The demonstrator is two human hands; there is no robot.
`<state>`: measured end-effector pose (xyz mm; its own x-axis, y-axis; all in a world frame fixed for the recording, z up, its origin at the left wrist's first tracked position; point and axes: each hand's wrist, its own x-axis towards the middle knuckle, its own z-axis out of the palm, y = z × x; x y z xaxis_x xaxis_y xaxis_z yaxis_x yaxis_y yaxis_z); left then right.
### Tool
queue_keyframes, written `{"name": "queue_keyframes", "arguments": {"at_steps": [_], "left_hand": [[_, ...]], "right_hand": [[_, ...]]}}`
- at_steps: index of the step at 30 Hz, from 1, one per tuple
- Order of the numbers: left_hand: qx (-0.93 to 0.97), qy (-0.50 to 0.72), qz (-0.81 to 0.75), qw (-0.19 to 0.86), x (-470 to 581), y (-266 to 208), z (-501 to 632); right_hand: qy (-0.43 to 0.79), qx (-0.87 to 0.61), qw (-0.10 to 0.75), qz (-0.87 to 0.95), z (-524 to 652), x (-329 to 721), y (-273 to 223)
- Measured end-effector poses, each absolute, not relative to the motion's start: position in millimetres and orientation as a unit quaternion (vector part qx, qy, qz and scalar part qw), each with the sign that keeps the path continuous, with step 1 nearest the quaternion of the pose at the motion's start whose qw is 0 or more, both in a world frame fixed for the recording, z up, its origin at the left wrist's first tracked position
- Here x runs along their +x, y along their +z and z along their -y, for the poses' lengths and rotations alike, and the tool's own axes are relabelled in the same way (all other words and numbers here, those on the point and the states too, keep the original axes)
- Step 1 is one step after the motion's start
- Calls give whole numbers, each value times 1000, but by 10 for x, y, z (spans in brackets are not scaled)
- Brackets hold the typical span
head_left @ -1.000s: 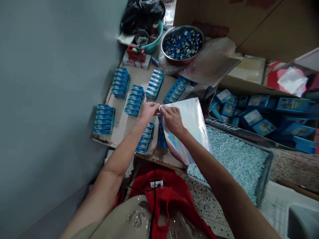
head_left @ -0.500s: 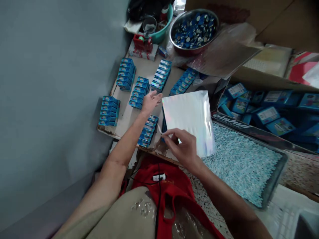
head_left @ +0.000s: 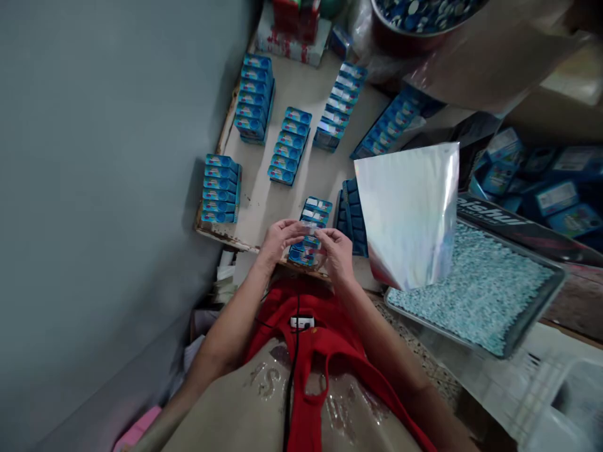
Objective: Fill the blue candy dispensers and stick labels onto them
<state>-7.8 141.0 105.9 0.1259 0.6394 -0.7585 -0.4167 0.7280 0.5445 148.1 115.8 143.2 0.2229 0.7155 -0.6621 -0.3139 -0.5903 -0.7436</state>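
Observation:
My left hand (head_left: pixel 281 239) and my right hand (head_left: pixel 336 247) meet over a row of small blue boxes (head_left: pixel 316 206) at the table's near edge. A small shiny sticker (head_left: pixel 311 228) is stretched between their fingertips, each hand pinching one end just above the boxes. Pale stickers show on the tops of the boxes at the far end of this row; my fingers partly cover the others. To the right, a silvery holographic sheet (head_left: pixel 407 213) overlaps another row of dark blue boxes (head_left: pixel 352 216).
More rows of blue boxes stand on the table: far left (head_left: pixel 254 97), near left (head_left: pixel 220 189), centre (head_left: pixel 289 146), back (head_left: pixel 340 105) and back right (head_left: pixel 389 123). A tray of pale blue granules (head_left: pixel 485 289) lies right, below a carton of blue boxes (head_left: pixel 556 196). The wall (head_left: pixel 117 157) bounds the left.
My left hand has come back from the middle rows to the near row. My right hand has moved left beside it, with the sticker now between both. The view has shifted closer.

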Motion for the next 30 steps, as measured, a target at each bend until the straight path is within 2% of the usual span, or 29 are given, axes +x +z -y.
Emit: {"name": "queue_keyframes", "arguments": {"at_steps": [9,17,25,30], "left_hand": [[154,304,-672,657,-68,763,-1161],[225,323,-699,597,-69,648,-1273],[212,326,-680,622,-131,501,-1332],[78,283,-667,685,-63,283,-1369]], "right_hand": [[531,-741,392,121,-817,1346,1006],[424,-797,354,244,-868,1280,672],[408,-822,297,264,-903,1223,560],[351,-864,260,249,-922,1314,438]]}}
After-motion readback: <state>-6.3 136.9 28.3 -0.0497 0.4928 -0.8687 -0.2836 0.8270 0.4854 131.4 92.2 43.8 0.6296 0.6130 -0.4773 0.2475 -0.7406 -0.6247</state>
